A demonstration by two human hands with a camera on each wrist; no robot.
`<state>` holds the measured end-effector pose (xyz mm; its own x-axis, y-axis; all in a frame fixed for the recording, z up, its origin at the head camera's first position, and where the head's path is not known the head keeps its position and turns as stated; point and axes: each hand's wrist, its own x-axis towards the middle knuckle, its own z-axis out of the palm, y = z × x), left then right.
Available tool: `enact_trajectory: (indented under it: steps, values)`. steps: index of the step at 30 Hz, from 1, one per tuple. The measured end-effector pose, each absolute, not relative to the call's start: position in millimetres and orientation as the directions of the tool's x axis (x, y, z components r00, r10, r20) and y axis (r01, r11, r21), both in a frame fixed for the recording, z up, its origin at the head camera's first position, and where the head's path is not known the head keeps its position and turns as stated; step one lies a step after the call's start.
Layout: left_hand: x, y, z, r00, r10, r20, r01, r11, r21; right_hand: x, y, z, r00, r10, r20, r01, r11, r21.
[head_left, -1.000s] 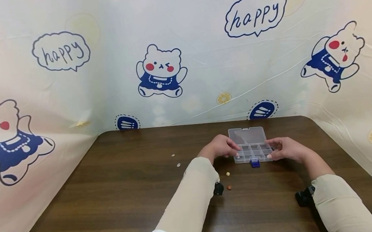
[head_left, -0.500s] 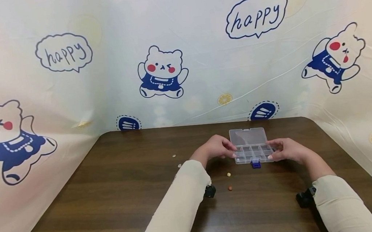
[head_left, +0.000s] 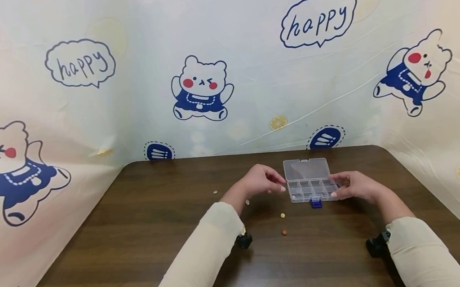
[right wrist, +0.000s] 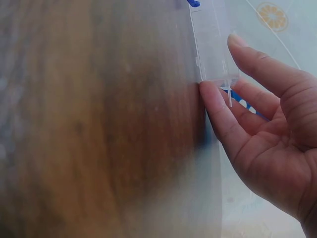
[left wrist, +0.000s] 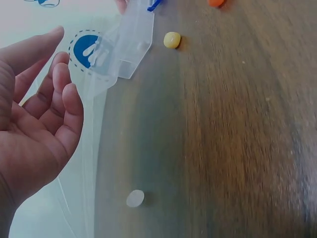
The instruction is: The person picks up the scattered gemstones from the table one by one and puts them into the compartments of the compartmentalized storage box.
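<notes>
A clear plastic compartment box (head_left: 312, 190) stands with its lid raised at the back right of the table. A small pale bit lies in its front left compartment. Around the box's right end, my right hand (head_left: 355, 184) holds it with thumb and fingers. My left hand (head_left: 262, 180) hovers just left of the box, its fingers loosely bent and bare in the left wrist view. Nearer me lie a small yellow piece (head_left: 282, 215) and a reddish-brown one (head_left: 284, 232). Flat whitish seeds lie to the left, one (head_left: 215, 191) farther off and one (head_left: 247, 202) beside my left wrist.
The brown wooden table (head_left: 160, 234) carries the box and the loose pieces. A blue latch (head_left: 316, 204) juts from the box's front edge. Behind the table hangs a printed cloth backdrop (head_left: 248, 70). My left forearm crosses the table's middle.
My left hand has drawn back leftward from the box's front left compartment, with a pale bit now visible there. My right hand and the box have stayed put.
</notes>
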<state>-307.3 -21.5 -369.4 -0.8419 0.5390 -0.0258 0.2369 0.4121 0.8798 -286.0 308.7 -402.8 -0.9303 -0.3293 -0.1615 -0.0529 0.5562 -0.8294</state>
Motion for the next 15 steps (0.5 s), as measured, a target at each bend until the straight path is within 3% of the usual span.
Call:
enact_trajectory:
  steps: [15]
  values:
    - [-297,-56,-366,-0.857,0.514,-0.021,0.261,0.470,0.843,-288,311,-403,-0.932,-0.321,-0.170,-0.037,0.549,-0.835]
